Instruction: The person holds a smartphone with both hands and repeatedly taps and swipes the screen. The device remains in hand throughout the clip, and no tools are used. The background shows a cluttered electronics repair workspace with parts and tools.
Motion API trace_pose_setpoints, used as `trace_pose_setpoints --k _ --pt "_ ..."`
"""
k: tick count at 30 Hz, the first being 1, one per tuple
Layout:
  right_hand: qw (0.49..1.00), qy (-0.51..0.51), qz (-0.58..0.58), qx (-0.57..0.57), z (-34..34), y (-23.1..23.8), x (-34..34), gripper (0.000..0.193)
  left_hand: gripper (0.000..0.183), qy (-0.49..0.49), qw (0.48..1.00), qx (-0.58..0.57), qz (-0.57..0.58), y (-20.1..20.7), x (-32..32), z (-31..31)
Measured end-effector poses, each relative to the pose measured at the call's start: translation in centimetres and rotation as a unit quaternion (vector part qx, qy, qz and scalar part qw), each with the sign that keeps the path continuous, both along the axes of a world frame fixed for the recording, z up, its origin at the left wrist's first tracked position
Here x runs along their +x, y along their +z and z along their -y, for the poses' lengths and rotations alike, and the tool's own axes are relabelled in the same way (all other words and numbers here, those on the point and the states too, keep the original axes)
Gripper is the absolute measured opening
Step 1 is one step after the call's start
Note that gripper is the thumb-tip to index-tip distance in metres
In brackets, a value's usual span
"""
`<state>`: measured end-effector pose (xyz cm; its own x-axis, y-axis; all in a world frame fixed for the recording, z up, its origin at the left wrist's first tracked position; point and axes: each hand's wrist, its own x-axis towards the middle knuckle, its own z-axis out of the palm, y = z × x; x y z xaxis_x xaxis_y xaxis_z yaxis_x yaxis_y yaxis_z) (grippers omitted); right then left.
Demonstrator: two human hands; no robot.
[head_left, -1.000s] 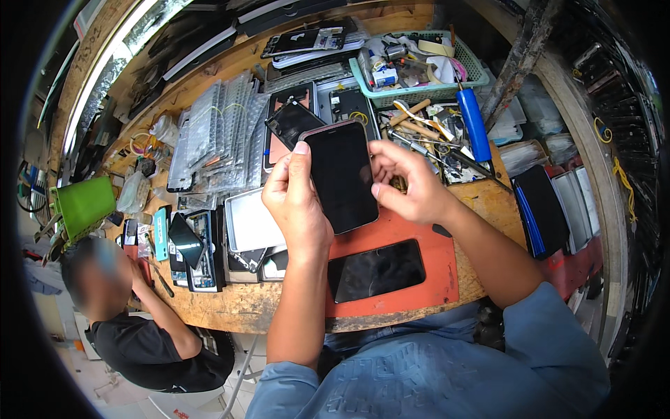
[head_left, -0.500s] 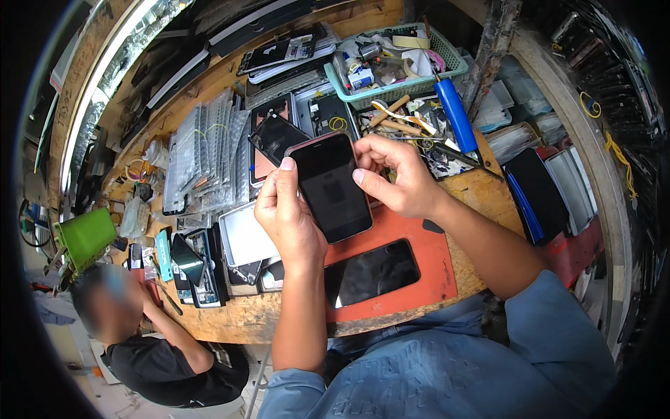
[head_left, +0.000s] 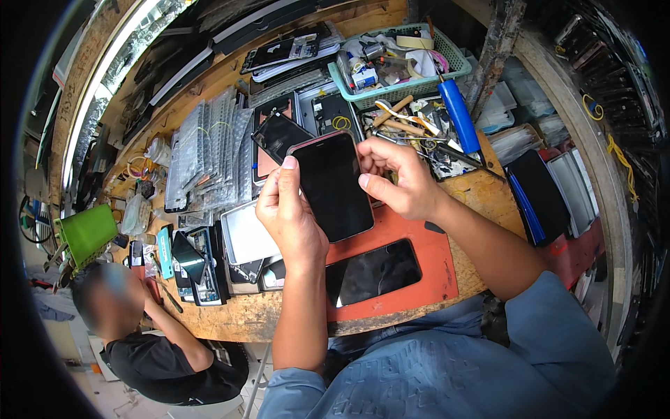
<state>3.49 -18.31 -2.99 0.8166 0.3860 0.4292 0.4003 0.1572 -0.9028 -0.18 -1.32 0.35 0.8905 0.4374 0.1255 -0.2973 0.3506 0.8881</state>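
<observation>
My left hand (head_left: 292, 213) is closed round the left side of a smartphone (head_left: 333, 185), its thumb along the frame near the upper left edge. The phone is tilted upright above the bench, its screen black. Curled at the phone's right edge is my right hand (head_left: 401, 178), index fingertip and thumb tip at the frame; some of its fingers are tucked out of sight. Below, a second smartphone (head_left: 374, 272) lies dark-screened on an orange mat (head_left: 436, 262). Just behind the held phone rests a loose dark screen panel (head_left: 279, 134).
Bubble-wrapped packs (head_left: 209, 143) and a white panel (head_left: 248, 234) lie to the left. Behind stand a green basket (head_left: 401, 91) of odds and ends, a tray of tools, and a blue cylindrical tool (head_left: 457, 115). A person in black (head_left: 171, 366) sits at left.
The held phone's screen has gone from a faint dim glow with a shape on it to plain black. Both hands keep nearly the same place; the view has shifted slightly.
</observation>
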Motion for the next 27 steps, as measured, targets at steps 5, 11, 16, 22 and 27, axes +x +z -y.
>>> trace_pose_setpoints --k 5,11,16,22,27 --pt "0.999 0.022 -0.028 -0.018 0.0 0.4 -0.2 0.027 0.026 0.005 1.0 0.0 -0.005 0.2 0.1 0.1" --pt "0.999 0.026 -0.021 -0.024 0.1 0.6 -0.2 0.028 0.024 0.003 1.0 -0.002 0.002 0.1 0.0 -0.1" --pt "1.0 -0.001 0.011 0.009 -0.4 -0.2 0.0 0.024 0.024 0.005 1.0 -0.002 0.004 0.2 0.1 0.0" --pt "0.998 0.041 -0.032 -0.029 -0.1 0.3 -0.1 0.033 0.023 0.005 1.0 -0.005 0.006 0.3 0.1 0.0" --pt "0.993 0.071 -0.053 -0.08 -0.8 0.4 -1.1 0.058 0.023 0.017 1.0 -0.015 0.005 0.9 -0.1 0.4"
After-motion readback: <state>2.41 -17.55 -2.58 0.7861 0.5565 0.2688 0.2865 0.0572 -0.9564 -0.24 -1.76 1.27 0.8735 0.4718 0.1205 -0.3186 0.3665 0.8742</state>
